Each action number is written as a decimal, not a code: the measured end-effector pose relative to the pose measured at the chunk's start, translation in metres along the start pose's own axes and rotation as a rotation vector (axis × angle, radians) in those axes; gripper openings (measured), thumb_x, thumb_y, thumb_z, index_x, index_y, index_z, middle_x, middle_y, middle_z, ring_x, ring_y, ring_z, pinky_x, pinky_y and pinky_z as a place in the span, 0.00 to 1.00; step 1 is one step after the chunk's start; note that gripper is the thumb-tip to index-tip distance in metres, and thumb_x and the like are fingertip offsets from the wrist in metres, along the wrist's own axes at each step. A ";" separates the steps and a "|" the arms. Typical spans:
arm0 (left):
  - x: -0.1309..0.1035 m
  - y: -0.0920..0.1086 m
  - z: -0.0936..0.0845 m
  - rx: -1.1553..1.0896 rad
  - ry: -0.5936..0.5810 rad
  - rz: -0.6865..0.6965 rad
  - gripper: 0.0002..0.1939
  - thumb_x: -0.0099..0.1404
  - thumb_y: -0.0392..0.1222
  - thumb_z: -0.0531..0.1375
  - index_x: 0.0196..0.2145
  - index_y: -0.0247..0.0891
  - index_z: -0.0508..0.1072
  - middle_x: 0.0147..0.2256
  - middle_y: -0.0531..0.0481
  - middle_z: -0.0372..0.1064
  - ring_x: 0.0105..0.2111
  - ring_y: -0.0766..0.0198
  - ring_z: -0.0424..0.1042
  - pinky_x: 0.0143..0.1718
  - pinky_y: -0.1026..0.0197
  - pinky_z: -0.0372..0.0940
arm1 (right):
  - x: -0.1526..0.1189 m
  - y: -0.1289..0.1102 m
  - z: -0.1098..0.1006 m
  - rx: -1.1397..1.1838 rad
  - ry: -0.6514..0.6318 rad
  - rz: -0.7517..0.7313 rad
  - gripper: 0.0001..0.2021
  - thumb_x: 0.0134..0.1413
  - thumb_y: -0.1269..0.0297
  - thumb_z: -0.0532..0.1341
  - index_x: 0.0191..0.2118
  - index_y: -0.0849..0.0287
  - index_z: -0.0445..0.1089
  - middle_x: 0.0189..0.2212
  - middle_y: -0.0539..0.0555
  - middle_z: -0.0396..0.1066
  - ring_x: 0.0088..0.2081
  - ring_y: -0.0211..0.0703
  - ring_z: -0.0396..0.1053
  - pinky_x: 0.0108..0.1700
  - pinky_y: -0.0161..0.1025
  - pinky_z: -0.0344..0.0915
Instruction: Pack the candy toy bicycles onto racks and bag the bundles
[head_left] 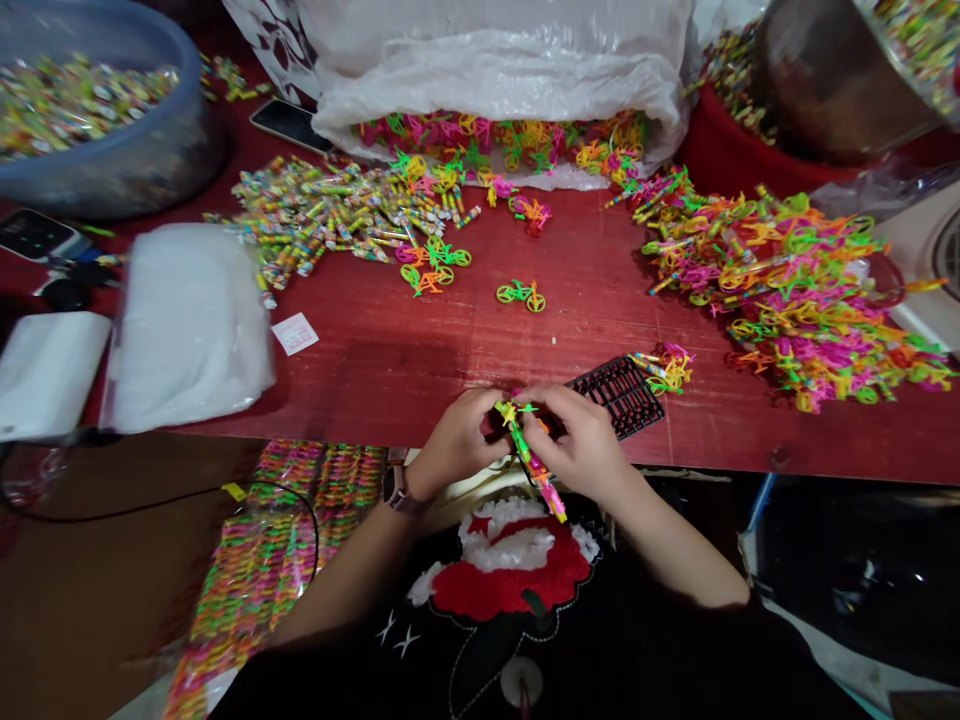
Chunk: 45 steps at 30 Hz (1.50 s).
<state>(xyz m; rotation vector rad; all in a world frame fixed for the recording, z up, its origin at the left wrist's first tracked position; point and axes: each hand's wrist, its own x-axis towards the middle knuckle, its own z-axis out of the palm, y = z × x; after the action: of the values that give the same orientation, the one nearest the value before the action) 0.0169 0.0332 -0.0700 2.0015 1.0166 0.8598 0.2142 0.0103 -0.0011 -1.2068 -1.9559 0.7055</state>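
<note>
At the table's front edge, my left hand [466, 432] and my right hand [576, 436] are close together, fingers closed around a narrow row of small plastic toy bicycles [531, 460]. Green, yellow, orange and pink show in the row, which slants down towards my body; my fingers hide part of it. Just beyond my right hand lies a black slotted plastic rack [626, 398]. A few bicycles with a printed tube [670, 370] rest at its right end. Further back, a single green and orange toy bicycle [520, 294] lies on the red table [465, 340].
Printed tubes [322, 215] lie heaped at the back left, toy bicycles [810, 300] at the right. A white sack [495, 75] spills more bicycles. Clear bags [191, 330], a phone [289, 125], a blue basin [112, 165] and a red tub [739, 155] stand around.
</note>
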 end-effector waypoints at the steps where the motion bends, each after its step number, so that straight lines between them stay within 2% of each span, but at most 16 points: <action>1: 0.000 0.000 0.000 -0.002 -0.002 0.006 0.12 0.61 0.40 0.66 0.42 0.38 0.73 0.40 0.45 0.77 0.40 0.55 0.75 0.44 0.54 0.69 | -0.001 0.001 0.000 0.006 -0.004 -0.017 0.10 0.65 0.70 0.59 0.49 0.56 0.74 0.46 0.57 0.79 0.49 0.47 0.78 0.55 0.47 0.75; 8: 0.001 -0.003 0.001 -0.003 -0.014 0.022 0.11 0.63 0.41 0.66 0.43 0.38 0.73 0.41 0.45 0.77 0.41 0.55 0.75 0.46 0.53 0.69 | 0.002 0.008 0.000 0.101 -0.041 -0.016 0.09 0.63 0.70 0.61 0.48 0.55 0.72 0.46 0.56 0.76 0.51 0.46 0.75 0.56 0.48 0.72; 13: 0.001 -0.002 0.001 0.006 -0.011 0.016 0.10 0.62 0.41 0.66 0.40 0.39 0.73 0.39 0.46 0.76 0.40 0.55 0.75 0.44 0.53 0.69 | 0.001 0.009 0.007 0.103 0.008 -0.012 0.08 0.64 0.71 0.59 0.47 0.55 0.70 0.46 0.56 0.76 0.51 0.47 0.74 0.56 0.49 0.72; 18: 0.001 0.000 -0.001 0.020 -0.018 0.007 0.10 0.61 0.40 0.67 0.39 0.39 0.72 0.38 0.46 0.76 0.39 0.56 0.73 0.42 0.55 0.67 | -0.008 0.017 0.016 0.173 0.016 0.040 0.15 0.64 0.70 0.60 0.55 0.54 0.67 0.48 0.57 0.76 0.49 0.47 0.76 0.54 0.49 0.75; 22: 0.001 0.000 -0.001 0.033 -0.027 -0.003 0.10 0.62 0.40 0.67 0.38 0.39 0.71 0.37 0.47 0.74 0.38 0.57 0.72 0.41 0.56 0.66 | -0.014 0.021 0.019 0.173 -0.004 0.045 0.16 0.67 0.70 0.58 0.58 0.53 0.65 0.51 0.57 0.75 0.52 0.48 0.76 0.56 0.49 0.75; 29: 0.001 0.000 0.000 0.028 -0.020 -0.008 0.10 0.62 0.39 0.66 0.40 0.38 0.71 0.39 0.46 0.75 0.39 0.55 0.73 0.43 0.54 0.68 | -0.010 0.020 0.009 0.112 -0.061 -0.047 0.18 0.69 0.69 0.58 0.61 0.51 0.65 0.54 0.57 0.74 0.56 0.49 0.74 0.61 0.53 0.73; 33: -0.001 -0.001 0.000 0.005 -0.009 0.019 0.17 0.62 0.39 0.67 0.48 0.39 0.72 0.45 0.43 0.77 0.45 0.52 0.76 0.49 0.50 0.69 | -0.014 0.025 0.003 0.186 -0.041 -0.017 0.24 0.65 0.65 0.65 0.64 0.50 0.64 0.61 0.60 0.68 0.63 0.54 0.68 0.66 0.58 0.68; 37: -0.003 -0.003 0.000 -0.010 0.001 -0.007 0.23 0.61 0.41 0.68 0.53 0.39 0.71 0.50 0.41 0.76 0.49 0.50 0.76 0.52 0.48 0.70 | -0.025 0.034 -0.004 0.305 -0.102 0.045 0.31 0.63 0.64 0.67 0.69 0.48 0.59 0.62 0.60 0.68 0.61 0.53 0.71 0.65 0.57 0.69; 42: -0.003 0.000 -0.001 -0.043 -0.017 -0.069 0.19 0.61 0.37 0.67 0.50 0.38 0.72 0.46 0.43 0.77 0.45 0.53 0.76 0.49 0.52 0.70 | -0.035 0.043 -0.013 0.284 -0.263 0.007 0.35 0.62 0.69 0.63 0.72 0.51 0.55 0.63 0.61 0.69 0.61 0.53 0.71 0.64 0.56 0.70; 45: 0.000 0.002 -0.002 -0.047 -0.019 -0.050 0.14 0.61 0.36 0.68 0.45 0.39 0.73 0.43 0.46 0.76 0.43 0.56 0.74 0.46 0.55 0.68 | -0.032 0.045 -0.008 0.137 -0.239 -0.010 0.30 0.62 0.72 0.61 0.68 0.53 0.62 0.60 0.60 0.73 0.58 0.51 0.73 0.61 0.54 0.71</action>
<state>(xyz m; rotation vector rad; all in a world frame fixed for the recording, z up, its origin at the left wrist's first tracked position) 0.0155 0.0329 -0.0676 1.9331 1.0229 0.8292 0.2537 0.0010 -0.0396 -1.0691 -2.0663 1.0010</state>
